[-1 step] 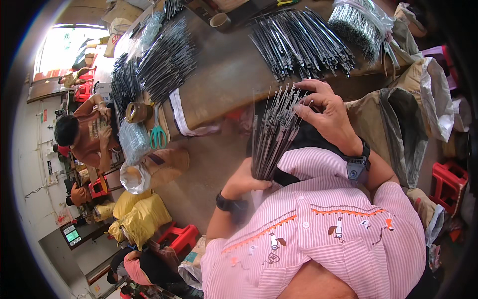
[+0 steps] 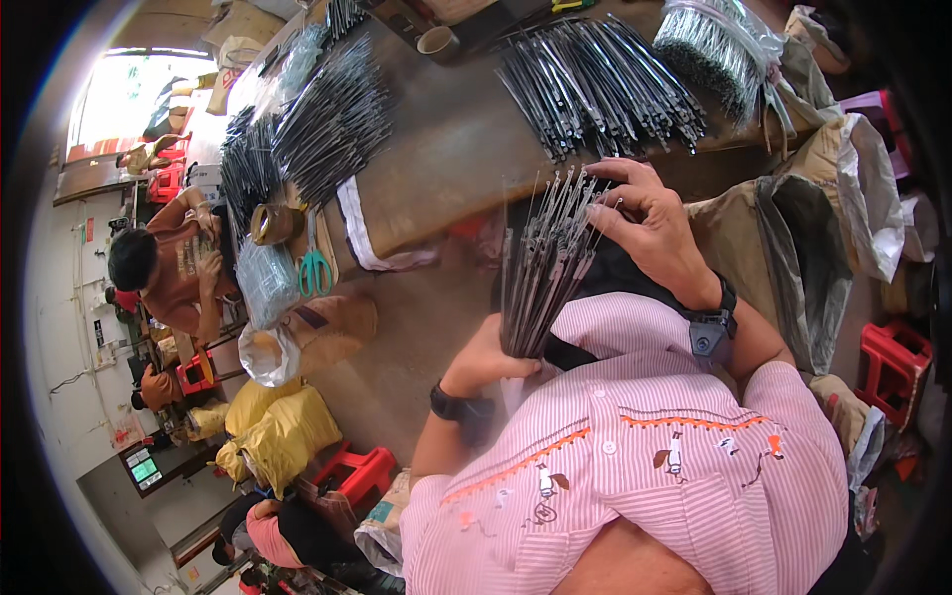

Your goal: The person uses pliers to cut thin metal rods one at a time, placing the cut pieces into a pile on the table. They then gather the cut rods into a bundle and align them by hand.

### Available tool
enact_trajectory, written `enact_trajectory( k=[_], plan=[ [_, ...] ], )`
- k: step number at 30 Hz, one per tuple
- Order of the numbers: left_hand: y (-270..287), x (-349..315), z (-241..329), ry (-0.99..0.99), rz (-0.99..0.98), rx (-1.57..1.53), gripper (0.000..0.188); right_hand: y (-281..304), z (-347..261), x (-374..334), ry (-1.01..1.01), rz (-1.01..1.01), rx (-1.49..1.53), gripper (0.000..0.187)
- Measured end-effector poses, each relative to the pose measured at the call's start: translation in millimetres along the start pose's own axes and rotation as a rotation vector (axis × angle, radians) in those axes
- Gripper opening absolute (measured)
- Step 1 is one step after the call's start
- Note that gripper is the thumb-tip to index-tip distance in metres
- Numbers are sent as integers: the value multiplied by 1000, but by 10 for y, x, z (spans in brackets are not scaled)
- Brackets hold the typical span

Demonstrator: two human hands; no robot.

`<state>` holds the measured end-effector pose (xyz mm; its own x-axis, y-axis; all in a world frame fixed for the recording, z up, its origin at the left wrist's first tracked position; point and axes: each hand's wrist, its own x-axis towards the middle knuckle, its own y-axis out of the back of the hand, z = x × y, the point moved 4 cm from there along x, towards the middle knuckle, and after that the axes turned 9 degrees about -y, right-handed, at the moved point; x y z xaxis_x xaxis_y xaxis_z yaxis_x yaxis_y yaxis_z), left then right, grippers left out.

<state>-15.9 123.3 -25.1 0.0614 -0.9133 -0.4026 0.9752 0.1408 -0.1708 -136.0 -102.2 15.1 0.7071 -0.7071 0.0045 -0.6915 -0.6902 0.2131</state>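
Observation:
My left hand (image 2: 488, 359) is closed round the lower end of a bundle of thin dark metal rods (image 2: 543, 283), which stands nearly upright in front of my striped shirt. Small loops show at the upper tips of the rods, fanned slightly apart. At that upper end, my right hand (image 2: 654, 233) has its thumb and bent fingers at the rod tips, closed on a thin rod at the bundle's right side. On the table edge just beyond lies a wide row of similar dark metal rods (image 2: 600, 89).
More rods (image 2: 335, 124) are piled on the table's (image 2: 446, 149) left part, near teal-handled scissors (image 2: 315, 273) and a tape roll (image 2: 273, 224). A wrapped silvery bundle (image 2: 709, 55) lies far right. Sacks (image 2: 808, 268) and a red stool (image 2: 892, 372) stand right; a co-worker (image 2: 174, 263) sits left.

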Motion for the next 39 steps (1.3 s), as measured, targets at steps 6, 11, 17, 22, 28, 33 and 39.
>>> enact_trajectory(
  k=[6, 11, 17, 22, 28, 33, 39],
  plan=[
    [-33, 21, 77, -7, 27, 9, 29, -9, 91, 40, -39, -34, 11, 18],
    [-14, -66, 61, 25, 161, -3, 26, 33, 7, 117, 28, 57, -99, 17],
    [173, -105, -116, 38, 255, 31, 20, 285, -742, 32, 740, 310, -369, 17],
    [188, 56, -250, 25, 242, -39, 26, -70, -1627, -430, 1200, 100, -236, 23],
    [155, 137, -304, 45, 212, -37, 26, -144, -1954, -608, 1439, 131, -245, 20],
    [115, 138, -292, 48, 218, -40, 26, -134, -1916, -683, 1507, 121, -218, 18],
    [58, 164, -231, 49, 225, -31, 26, -116, -1912, -728, 1575, 92, -173, 16]
  ],
)
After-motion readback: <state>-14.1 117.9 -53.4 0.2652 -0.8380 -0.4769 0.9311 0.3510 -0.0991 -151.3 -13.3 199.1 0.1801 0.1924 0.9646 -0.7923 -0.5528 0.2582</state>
